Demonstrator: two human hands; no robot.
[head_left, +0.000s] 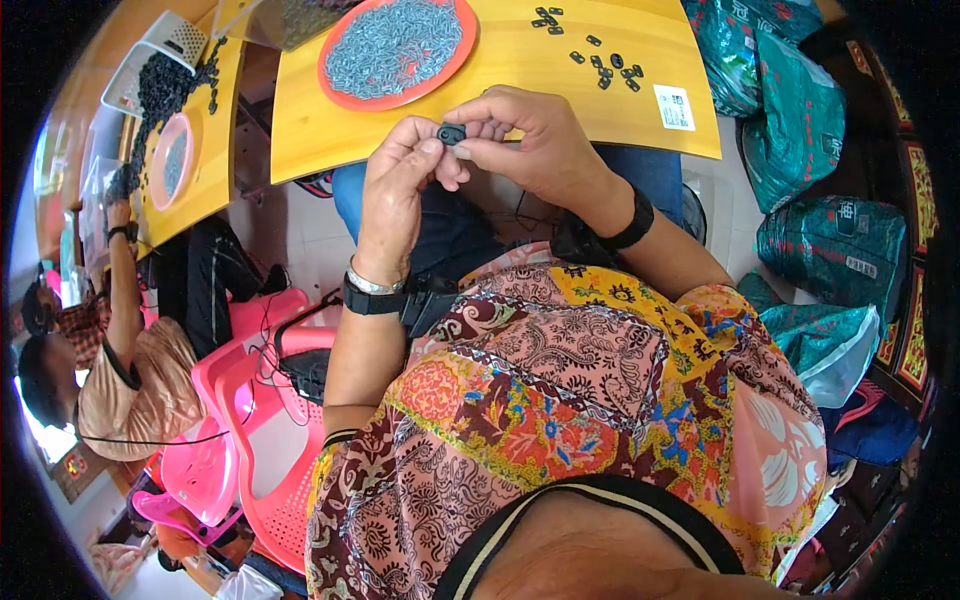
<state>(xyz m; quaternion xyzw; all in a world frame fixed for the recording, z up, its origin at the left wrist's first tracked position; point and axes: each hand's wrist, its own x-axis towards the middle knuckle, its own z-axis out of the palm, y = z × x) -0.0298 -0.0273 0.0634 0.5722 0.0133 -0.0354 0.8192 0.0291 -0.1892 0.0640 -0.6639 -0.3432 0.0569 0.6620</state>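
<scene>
A small black plastic part with a rounded outline and a hole is held up just past the near edge of the yellow table. My left hand pinches it between thumb and fingers. From the other side, my right hand has its thumb and fingertips closed at the part's right end; whether it also holds a screw is hidden. Beyond my left hand, a round orange tray carries a heap of small silvery screws. Several similar black parts lie scattered on the table to the right.
A white label lies at the table's right corner. Teal woven sacks stand along the right. At left, a co-worker reaches to another yellow table with a pink tray, black parts and a tipped white basket. Pink chairs stand nearby.
</scene>
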